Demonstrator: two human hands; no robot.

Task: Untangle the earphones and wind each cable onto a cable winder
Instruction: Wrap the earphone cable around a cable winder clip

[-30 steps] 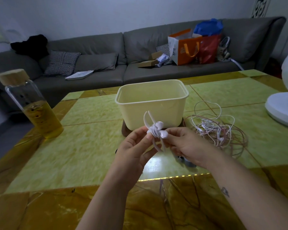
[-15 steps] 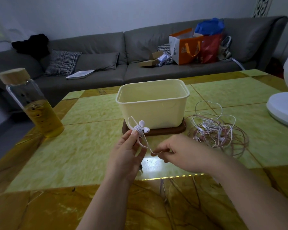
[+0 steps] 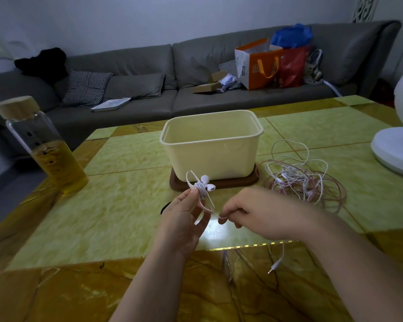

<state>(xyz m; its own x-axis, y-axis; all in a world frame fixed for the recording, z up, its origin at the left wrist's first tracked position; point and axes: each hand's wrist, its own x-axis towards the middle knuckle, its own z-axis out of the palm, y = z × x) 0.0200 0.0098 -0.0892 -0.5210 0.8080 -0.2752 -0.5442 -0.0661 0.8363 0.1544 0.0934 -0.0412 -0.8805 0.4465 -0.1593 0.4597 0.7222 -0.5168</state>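
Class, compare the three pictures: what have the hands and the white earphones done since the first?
The right hand left the white earphones and drew away rightward, pinching a drawn-out strand of cable. The left hand kept gripping them. The tangled pile, tub and bottle stayed put.

Bare bench [image 3: 116, 205] is being left open left of the cream tub [image 3: 209, 147], as far as the glass bottle [image 3: 42, 147]. Right of the tub, passage is being blocked by a cable tangle [image 3: 305, 180] just beside it and a fan base [image 3: 393, 152] beyond. In front of the tub, room is being taken by the left hand [image 3: 184, 219] and right hand [image 3: 254, 212], a white earphone cable [image 3: 211, 205] being pinched between them.
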